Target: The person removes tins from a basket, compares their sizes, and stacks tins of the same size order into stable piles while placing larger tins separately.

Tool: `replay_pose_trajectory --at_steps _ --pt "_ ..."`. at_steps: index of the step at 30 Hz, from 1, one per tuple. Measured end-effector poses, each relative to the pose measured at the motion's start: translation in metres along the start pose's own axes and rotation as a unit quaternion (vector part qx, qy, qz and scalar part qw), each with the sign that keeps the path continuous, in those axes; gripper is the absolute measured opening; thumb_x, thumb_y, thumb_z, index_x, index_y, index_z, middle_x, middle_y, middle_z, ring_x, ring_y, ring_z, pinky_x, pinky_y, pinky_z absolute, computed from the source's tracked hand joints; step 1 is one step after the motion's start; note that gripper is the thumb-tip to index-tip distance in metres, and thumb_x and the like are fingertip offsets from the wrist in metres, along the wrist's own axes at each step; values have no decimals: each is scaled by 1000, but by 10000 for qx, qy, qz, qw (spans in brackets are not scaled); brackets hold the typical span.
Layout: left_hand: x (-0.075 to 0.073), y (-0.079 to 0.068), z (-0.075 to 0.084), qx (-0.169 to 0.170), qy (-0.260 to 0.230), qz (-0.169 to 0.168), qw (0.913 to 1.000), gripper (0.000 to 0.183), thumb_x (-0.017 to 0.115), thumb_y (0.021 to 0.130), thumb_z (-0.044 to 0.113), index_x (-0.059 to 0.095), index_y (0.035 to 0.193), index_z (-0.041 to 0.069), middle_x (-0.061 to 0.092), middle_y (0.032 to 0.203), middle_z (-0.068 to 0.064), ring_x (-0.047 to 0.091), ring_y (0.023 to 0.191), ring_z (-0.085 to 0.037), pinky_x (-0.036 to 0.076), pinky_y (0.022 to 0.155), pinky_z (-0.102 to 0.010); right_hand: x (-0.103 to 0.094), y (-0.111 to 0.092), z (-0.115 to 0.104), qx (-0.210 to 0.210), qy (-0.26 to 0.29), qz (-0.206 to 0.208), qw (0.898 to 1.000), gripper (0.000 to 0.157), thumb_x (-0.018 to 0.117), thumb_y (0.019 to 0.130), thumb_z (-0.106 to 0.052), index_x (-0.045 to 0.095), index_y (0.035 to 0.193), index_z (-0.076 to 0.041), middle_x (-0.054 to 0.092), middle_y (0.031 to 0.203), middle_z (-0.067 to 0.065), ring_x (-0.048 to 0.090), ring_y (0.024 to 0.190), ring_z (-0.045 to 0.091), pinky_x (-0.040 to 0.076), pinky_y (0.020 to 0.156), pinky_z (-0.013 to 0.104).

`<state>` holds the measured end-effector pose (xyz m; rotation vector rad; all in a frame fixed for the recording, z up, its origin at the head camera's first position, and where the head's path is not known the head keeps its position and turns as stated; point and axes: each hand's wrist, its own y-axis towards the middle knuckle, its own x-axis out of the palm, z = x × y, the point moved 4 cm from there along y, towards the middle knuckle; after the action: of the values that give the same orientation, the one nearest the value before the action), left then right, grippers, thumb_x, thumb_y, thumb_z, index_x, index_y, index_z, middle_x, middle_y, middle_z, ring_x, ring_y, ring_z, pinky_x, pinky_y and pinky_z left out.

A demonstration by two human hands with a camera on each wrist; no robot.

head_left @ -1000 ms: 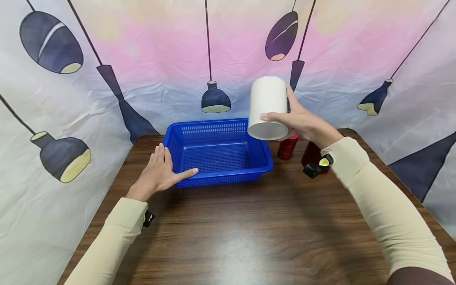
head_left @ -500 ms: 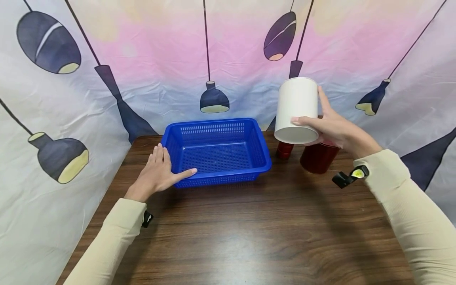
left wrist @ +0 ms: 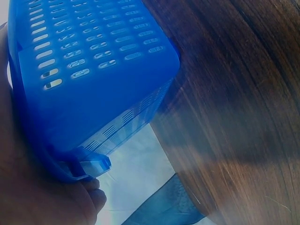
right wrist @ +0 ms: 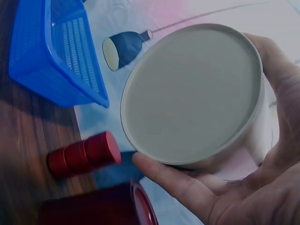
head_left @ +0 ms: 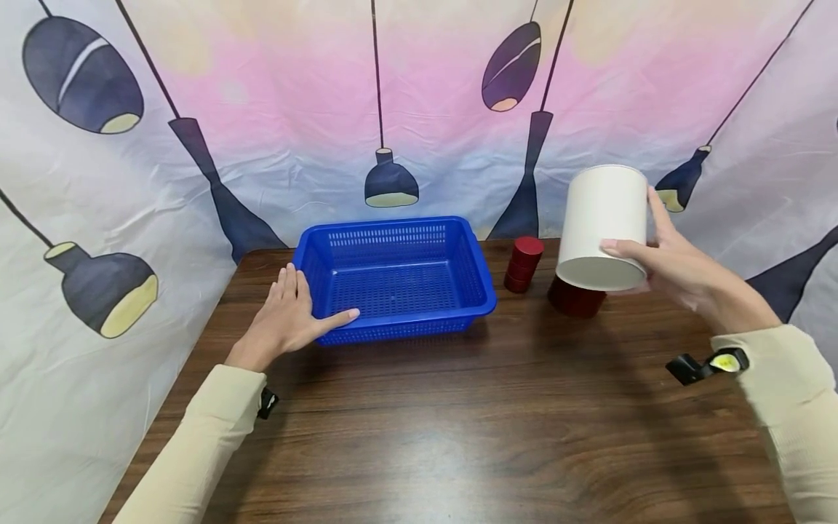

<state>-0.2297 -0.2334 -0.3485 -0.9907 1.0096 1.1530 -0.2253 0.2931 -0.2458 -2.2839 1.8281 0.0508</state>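
Observation:
My right hand (head_left: pixel 684 269) grips a white cylindrical canister (head_left: pixel 604 222), thumb on the near side and fingers round the far side. The canister is held up off the table, slightly tilted. Its flat round end (right wrist: pixel 192 93) faces the camera in the right wrist view. Below and behind it stands a dark red canister (head_left: pixel 576 300), whose upper part is hidden by the white one in the head view. My left hand (head_left: pixel 284 316) rests on the left end of a blue plastic basket (head_left: pixel 484 280), fingers straight along the rim and thumb extended over the front edge.
Between the basket and the dark red canister stands a slim red ribbed cylinder (head_left: pixel 524 263). All these stand toward the back of a brown wooden table (head_left: pixel 419 415). A fabric backdrop (head_left: pixel 314 87) printed with lamps hangs close behind and at the sides.
My right hand has carried the white canister rightward and lower, from beside the basket to in front of the dark red canister. The slim red cylinder has come into full view. My left hand stays put.

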Motion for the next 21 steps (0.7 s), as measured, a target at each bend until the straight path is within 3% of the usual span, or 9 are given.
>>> replay_pose_trajectory --at_steps 4,11,21 --pt "1 1 0 -8 6 0 10000 135 40 81 91 -4 154 -15 -15 162 -33 -13 149 -49 -1 120 -62 -17 -13 13 -157 424 -26 9990 105 61 100 -15 -17 146 -67 -27 158 24 61 103 13 59 76 55" --pt "1 2 0 7 0 28 10000 136 40 81 91 -3 154 -16 -14 162 -34 -11 150 -50 0 120 -63 -42 -29 37 -337 634 106 9974 102 58 100 -11 -13 150 -63 -23 157 12 62 100 11 59 72 55" --pt "1 3 -1 -3 -15 -10 10000 136 41 81 90 -4 154 -16 -15 161 -34 -13 149 -51 1 119 -64 -58 -54 81 -352 756 492 9953 103 56 101 -10 -20 149 -60 -25 150 26 66 91 13 61 65 54"
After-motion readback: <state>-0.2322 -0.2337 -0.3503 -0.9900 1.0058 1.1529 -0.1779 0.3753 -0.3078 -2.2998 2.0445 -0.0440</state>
